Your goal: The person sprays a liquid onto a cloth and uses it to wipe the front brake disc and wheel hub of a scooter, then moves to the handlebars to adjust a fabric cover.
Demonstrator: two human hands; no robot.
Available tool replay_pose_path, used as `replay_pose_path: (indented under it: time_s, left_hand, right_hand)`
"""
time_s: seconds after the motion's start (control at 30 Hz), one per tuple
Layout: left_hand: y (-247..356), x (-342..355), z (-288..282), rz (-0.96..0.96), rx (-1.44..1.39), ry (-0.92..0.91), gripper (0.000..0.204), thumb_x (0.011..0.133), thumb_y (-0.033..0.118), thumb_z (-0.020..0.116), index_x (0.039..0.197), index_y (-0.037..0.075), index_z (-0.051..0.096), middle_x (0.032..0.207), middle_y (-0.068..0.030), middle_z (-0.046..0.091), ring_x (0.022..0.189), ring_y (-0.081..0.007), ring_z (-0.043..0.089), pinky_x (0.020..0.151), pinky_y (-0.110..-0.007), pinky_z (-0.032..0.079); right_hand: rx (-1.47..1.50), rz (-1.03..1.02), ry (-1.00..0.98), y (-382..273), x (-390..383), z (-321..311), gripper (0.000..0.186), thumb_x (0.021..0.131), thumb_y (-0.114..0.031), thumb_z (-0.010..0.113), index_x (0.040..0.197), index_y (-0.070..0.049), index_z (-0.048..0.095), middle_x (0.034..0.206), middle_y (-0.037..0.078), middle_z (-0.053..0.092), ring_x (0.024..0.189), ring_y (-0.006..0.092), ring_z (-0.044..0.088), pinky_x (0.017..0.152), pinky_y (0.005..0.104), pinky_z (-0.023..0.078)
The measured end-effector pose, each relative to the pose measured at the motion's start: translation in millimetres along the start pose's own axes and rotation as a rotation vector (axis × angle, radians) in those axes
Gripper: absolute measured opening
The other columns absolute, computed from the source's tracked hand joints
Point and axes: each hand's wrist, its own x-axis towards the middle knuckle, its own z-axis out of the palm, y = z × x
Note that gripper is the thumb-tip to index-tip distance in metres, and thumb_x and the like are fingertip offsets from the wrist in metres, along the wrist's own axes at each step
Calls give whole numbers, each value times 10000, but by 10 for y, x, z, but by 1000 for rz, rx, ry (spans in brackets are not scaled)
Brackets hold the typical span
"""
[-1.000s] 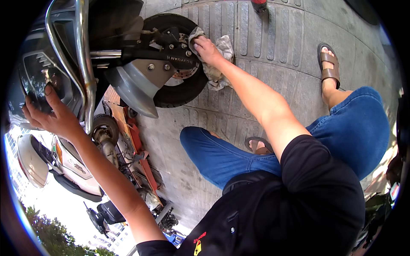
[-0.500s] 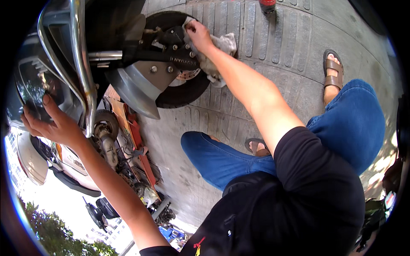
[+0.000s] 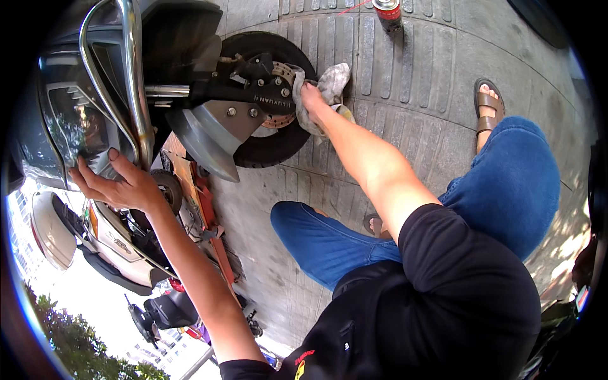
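the fingers of the right hand are curled around a crumpled, pale grey, stained cloth, grasping it, with part of it bulging out beyond the knuckles. the cloth lies against the outer side of a black rubber front tyre, next to a perforated, rust-tinted metal brake disc. the fingers of the left hand are spread and bent, gripping nothing, their tips at the lower edge of a glossy dark grey plastic front panel. close to that hand runs a shiny chrome tubular bar; between bar and tyre sits a curved silver-grey fender. farther out, on grey ribbed stone paving, is a red-and-black cylindrical can with a thin red straw beside its top. beyond the left forearm is a white scooter.
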Motion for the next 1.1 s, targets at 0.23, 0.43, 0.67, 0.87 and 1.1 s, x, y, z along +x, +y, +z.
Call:
replay_pose_path:
  time_s: [0.23,0.43,0.67,0.87,1.1]
  left_hand:
    - [-31,1,52,4,3,61,511,884,435,551,1281,115,557,1364,-178,451,1306,-363,416,943,-501,467]
    - [-12,-24,75,21,-77,82,527,892,456,562,1246,65,578,1327,-196,477,1238,-354,455,960,-494,437]
    - [-90,20,63,57,-56,97,479,893,401,554,1248,81,583,1337,-190,475,1257,-340,451,966,-499,440]
    - [-126,3,61,48,1,67,518,851,390,578,1264,76,576,1336,-184,464,1223,-347,489,920,-498,477]
    - [-58,-6,18,26,-9,54,533,868,449,549,1279,110,561,1356,-171,466,1246,-344,476,914,-486,493]
  right_hand:
    - [218,285,253,-273,-303,253,485,1012,-384,370,1255,-7,553,1270,143,592,1130,227,552,942,365,431]
    - [482,405,169,-116,-260,253,517,1008,-429,374,1292,-20,511,1322,119,548,1139,224,539,924,374,444]
    - [832,466,159,-254,-478,394,455,1005,-390,375,1207,-22,550,1234,100,591,1087,234,568,950,383,456]
    - [917,904,118,-418,-958,421,293,981,-206,400,1140,-43,584,1153,107,636,1057,260,600,934,404,484]
    - [913,630,101,-409,-638,141,249,970,-188,455,1028,-47,651,982,126,689,911,281,652,812,429,536]
